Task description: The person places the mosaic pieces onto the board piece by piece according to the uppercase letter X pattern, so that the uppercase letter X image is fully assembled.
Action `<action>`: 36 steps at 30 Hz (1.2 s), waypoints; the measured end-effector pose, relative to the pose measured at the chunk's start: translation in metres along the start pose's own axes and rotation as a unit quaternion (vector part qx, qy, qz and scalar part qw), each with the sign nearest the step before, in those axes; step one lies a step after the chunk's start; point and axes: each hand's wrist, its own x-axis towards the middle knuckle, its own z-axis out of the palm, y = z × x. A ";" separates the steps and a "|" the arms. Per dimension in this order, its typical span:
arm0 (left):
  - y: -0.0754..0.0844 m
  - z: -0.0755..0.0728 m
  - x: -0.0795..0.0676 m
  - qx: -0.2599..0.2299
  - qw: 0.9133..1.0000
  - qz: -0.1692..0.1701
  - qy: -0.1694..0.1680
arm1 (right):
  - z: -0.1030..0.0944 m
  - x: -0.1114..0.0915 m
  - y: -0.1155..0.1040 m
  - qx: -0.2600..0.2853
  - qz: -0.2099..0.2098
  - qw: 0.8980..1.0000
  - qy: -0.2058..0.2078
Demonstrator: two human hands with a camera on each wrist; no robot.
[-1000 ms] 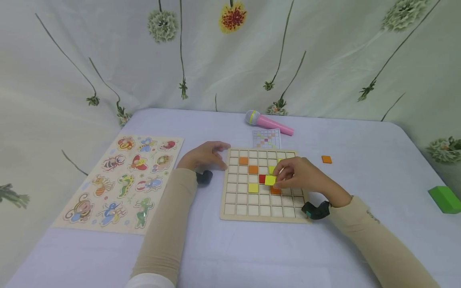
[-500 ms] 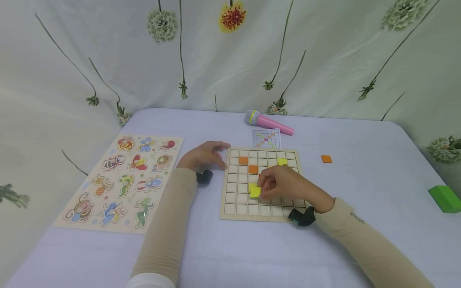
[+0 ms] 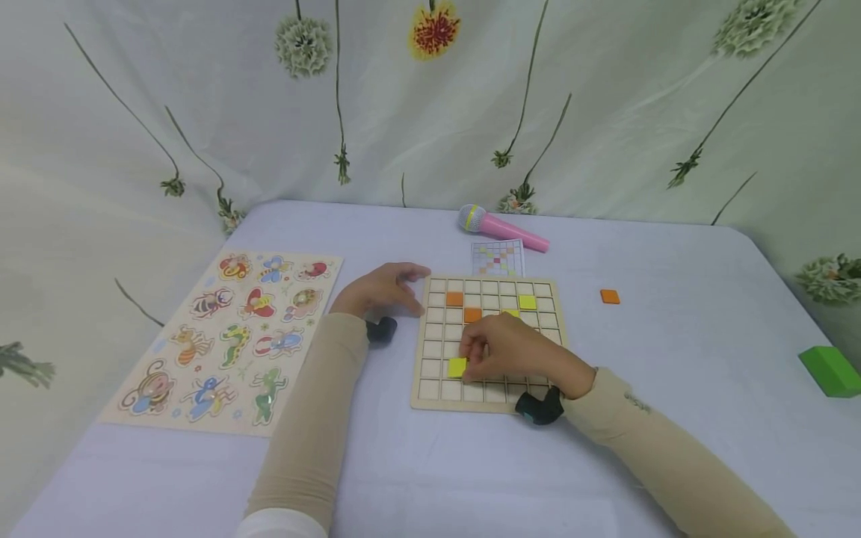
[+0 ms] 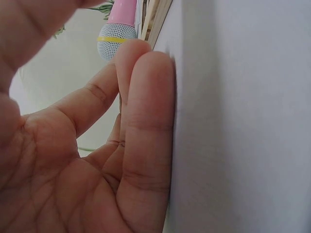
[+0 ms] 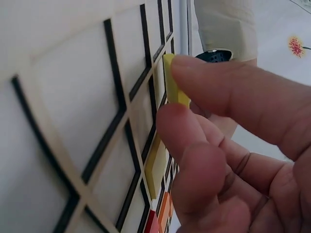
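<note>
My right hand (image 3: 518,351) pinches a small yellow square tile (image 3: 457,368) between thumb and fingers, over a lower-left cell of the wooden grid board (image 3: 464,408). In the right wrist view that tile (image 5: 172,80) is at the grid; I cannot tell whether it is seated. Another yellow tile (image 5: 155,167) lies in the grid nearby, with a red tile (image 5: 151,222) past it. Orange tiles (image 3: 454,299) and a yellow tile (image 3: 528,302) fill upper cells; my right hand hides middle ones. My left hand (image 3: 380,290) rests at the board's left edge, fingers extended and holding nothing.
A printed grid card (image 3: 497,258) lies behind the board, near a pink toy microphone (image 3: 511,230). One loose orange tile (image 3: 610,297) lies to the right. A green block (image 3: 831,371) is at far right, and an insect picture puzzle (image 3: 222,373) at left.
My right hand has carried the yellow tile left and toward me, from the board's centre to a lower-left cell, uncovering upper-right tiles. My left hand has stayed put.
</note>
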 end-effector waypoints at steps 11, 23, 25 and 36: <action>-0.002 -0.002 -0.001 -0.007 1.000 0.009 -0.007 | 0.008 0.006 -0.004 -0.027 0.019 0.999 -0.001; -0.002 -0.001 0.002 0.000 1.000 -0.004 -0.001 | -0.012 -0.006 0.010 -0.005 -0.016 1.000 -0.006; -0.002 0.000 0.002 -0.001 1.000 -0.002 -0.002 | -0.017 -0.010 0.017 0.010 -0.036 0.999 -0.006; -0.002 0.000 0.001 -0.005 1.000 0.000 0.000 | -0.047 -0.030 0.047 0.095 -0.012 0.995 0.040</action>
